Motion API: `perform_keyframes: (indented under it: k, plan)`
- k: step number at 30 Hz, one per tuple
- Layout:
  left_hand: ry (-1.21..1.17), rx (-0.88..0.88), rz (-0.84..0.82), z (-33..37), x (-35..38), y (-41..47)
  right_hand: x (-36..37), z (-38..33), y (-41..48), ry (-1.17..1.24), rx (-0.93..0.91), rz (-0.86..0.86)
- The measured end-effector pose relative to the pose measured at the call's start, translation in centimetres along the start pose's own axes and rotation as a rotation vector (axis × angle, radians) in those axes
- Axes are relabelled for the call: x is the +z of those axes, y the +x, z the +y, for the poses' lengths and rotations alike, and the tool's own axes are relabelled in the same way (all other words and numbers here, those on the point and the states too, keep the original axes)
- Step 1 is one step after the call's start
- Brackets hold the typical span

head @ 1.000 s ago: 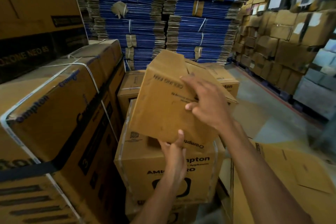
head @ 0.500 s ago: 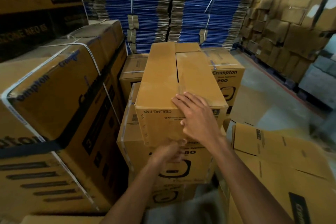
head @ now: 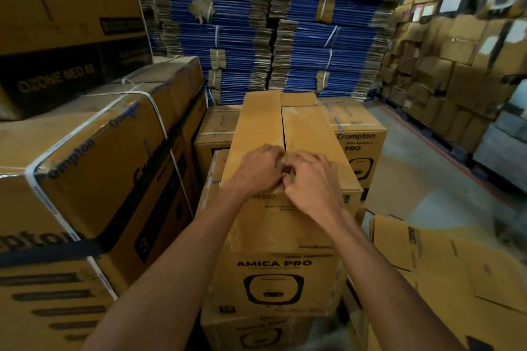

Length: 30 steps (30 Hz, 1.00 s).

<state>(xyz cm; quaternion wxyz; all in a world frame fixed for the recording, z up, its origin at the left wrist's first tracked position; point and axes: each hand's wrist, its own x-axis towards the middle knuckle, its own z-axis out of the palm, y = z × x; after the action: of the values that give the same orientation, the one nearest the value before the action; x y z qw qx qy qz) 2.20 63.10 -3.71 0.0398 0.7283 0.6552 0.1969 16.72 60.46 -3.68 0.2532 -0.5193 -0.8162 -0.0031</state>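
Nearest is the AMICA PRO box (head: 271,279), the top of a stack, and the long carton (head: 308,134) lies on it lengthwise. The carton's near end juts out a little over the printed face. That overhang is the first risk: a hard tug toward the body could likely slide the carton off its base.

At the near end of the carton's top, the left hand (head: 258,169) and right hand (head: 312,179) meet at the seam between the two flaps. The fingers of both are curled tight, tips almost touching, and they pinch at the seam. Blur hides whether they hold a flap edge or a tape end. If the grip is only on tape, it may tear short or slip. If the fingers dig under a flap, the board could crease or rip, or its edge could nick the skin.

To the right, loose flattened cartons (head: 445,265) lean near the stack, where a sideways step could slip on them. To the left the strapped box (head: 94,165) stands close, leaving the left elbow little room.

Farther on, the carton's far end rests beside the Crompton box (head: 362,142). A push forward could shove it into the blue bundles (head: 242,37) behind.
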Motion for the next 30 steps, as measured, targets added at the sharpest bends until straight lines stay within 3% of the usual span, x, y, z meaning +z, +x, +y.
perform_keyframes:
  k: [3, 14, 17, 22, 30]
  plan:
    - [0.043, 0.007, 0.01, -0.2, 1.1, 0.3, -0.5, -0.7, 0.9, -0.032, 0.073, -0.054]
    - [0.14, 0.06, -0.096, 0.0, 1.1, 0.1, -5.6, -1.2, 4.4, -0.256, 0.009, -0.227]
    - [0.101, 0.117, -0.233, 0.8, 0.1, 0.8, -5.5, -1.5, 4.0, -0.288, -0.039, -0.188]
    - [0.021, 0.032, -0.339, 3.2, -0.2, 1.9, -5.2, -0.7, 4.4, -0.255, -0.044, -0.116]
    - [-0.21, -0.036, -0.109, 3.3, 0.0, 2.6, -6.9, 0.6, 5.0, -0.091, 0.067, -0.165]
